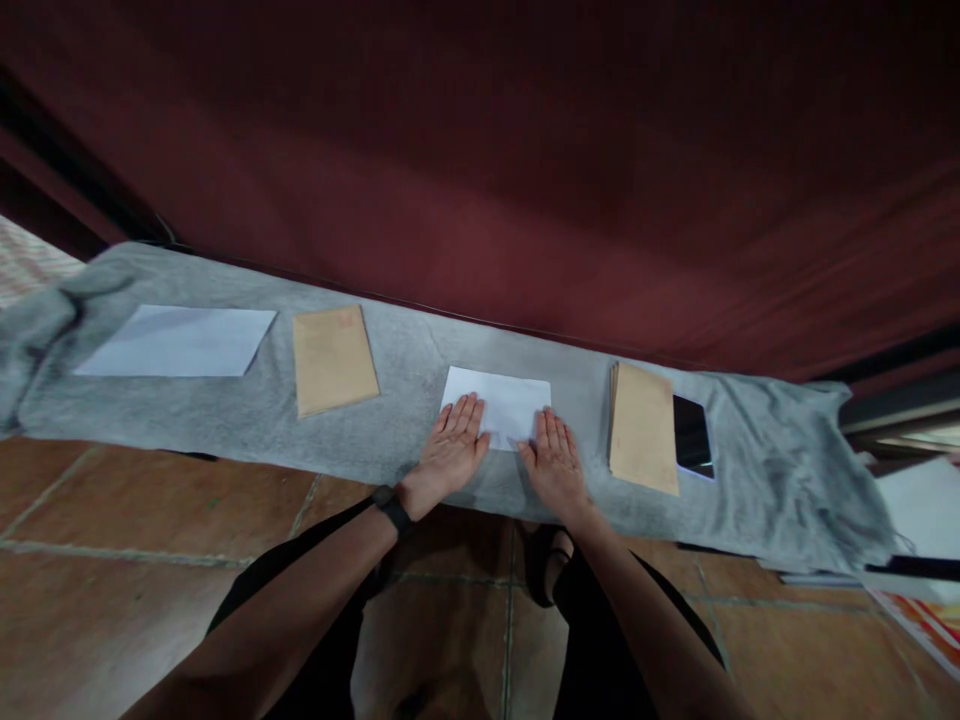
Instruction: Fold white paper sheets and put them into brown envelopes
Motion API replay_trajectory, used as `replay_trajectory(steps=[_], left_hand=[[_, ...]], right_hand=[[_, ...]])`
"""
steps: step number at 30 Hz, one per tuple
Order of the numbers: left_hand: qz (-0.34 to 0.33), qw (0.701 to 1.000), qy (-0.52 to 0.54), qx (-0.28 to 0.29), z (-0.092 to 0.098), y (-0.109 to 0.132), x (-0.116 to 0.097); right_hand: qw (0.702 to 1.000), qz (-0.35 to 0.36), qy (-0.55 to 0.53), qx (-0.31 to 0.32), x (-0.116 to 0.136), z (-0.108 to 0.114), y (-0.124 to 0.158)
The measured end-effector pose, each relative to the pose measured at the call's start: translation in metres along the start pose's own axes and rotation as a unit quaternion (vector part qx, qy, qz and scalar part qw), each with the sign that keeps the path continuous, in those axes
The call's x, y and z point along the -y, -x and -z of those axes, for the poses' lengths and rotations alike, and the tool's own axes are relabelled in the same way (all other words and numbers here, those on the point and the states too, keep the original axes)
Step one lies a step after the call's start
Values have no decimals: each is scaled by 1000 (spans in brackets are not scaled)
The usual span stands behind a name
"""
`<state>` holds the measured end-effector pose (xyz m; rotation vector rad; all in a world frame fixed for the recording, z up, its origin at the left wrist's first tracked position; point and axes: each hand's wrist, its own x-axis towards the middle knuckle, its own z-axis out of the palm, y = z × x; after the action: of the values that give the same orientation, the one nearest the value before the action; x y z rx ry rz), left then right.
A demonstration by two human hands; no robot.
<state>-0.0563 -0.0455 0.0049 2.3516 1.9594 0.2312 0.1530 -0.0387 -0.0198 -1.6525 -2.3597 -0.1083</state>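
Note:
A folded white sheet of paper (504,399) lies on the grey cloth (240,425) in front of me. My left hand (450,450) lies flat on its near left part, fingers stretched out and together. My right hand (553,458) lies flat on its near right edge, fingers also straight. Neither hand grips anything. A black band sits on my left wrist.
A brown envelope (333,358) and a large white sheet (180,341) lie to the left. To the right is a stack of brown envelopes (642,427) with a dark phone (691,435) beside it. A dark red curtain hangs behind. The floor is tiled.

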Motion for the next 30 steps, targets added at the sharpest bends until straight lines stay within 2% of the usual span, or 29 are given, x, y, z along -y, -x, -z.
replay_trajectory(steps=[8,13,19,22,30], left_hand=[[65,998,-19,2,0,-7,9],[88,996,-26,-17,3,-14,6],[-2,999,21,-38,1,-24,-9],[-26,999,27,-33,-4,-32,-13],[-1,1000,4,14,-10,-46,-9]], right_hand=[[999,-39,5,-25,-2,-3,-2],[997,-65,-16,-38,0,6,-14],[994,-33,-99,45,25,15,-40],[986,-25,-140,86,41,14,-52],[979,-56,-148,126,60,9,-76]])
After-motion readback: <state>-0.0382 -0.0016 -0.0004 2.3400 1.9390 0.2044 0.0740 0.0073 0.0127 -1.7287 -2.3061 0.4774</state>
